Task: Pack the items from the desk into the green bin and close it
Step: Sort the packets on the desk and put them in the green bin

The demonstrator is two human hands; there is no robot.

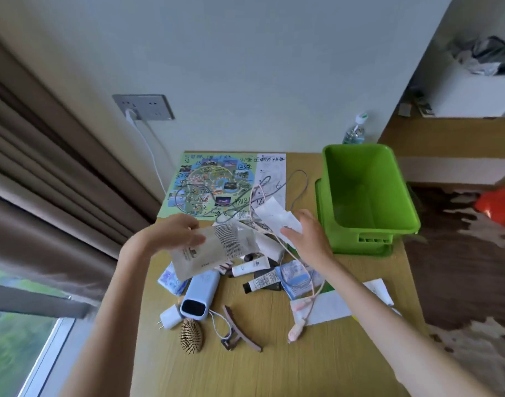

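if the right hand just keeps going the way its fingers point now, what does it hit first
The right hand points up and left, its fingertips already at the white paper slip. Beyond that, it would likely meet the tangled cables lying over the illustrated map, not the green bin. Depth is uncertain.

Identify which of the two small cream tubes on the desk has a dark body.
The lower tube, nearer the person: dark body, black cap. The tube just above it is white with a dark cap.
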